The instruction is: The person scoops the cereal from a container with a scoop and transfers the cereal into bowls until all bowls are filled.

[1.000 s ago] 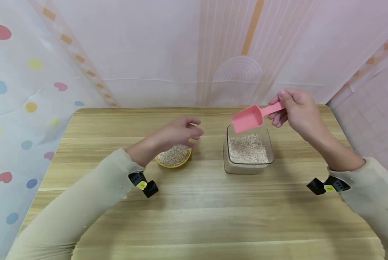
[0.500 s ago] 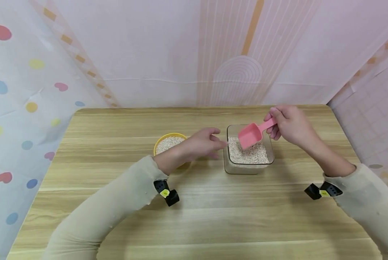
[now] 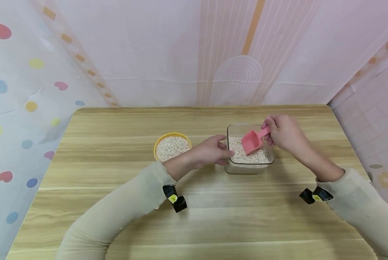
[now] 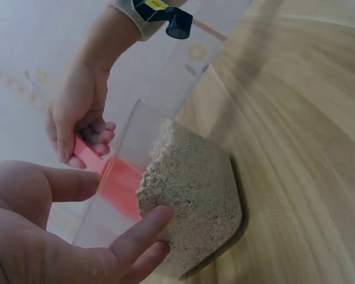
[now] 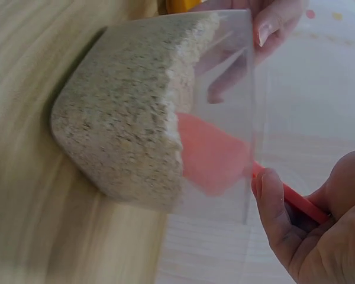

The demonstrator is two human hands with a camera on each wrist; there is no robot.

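Grain (image 3: 247,156) in a clear container (image 3: 249,169) on the table (image 3: 194,216) risked spilling over the rim if the pink scoop (image 3: 252,141) dug too steeply or the container slid. The right hand (image 3: 283,133) pinched the scoop's handle, wrist angled down. The left hand (image 3: 211,151), fingers extended, pressed against the container's side.

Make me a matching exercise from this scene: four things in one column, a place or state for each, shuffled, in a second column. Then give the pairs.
Things
1. pink scoop
2. yellow bowl
3. clear container
4. left hand

Places or states
A. stands on the table left of the clear container, filled with grain
B. touches the clear container's left wall
C. dips into the grain, handle gripped by the right hand
D. square, see-through, partly filled with grain

Pairs: 1-C, 2-A, 3-D, 4-B
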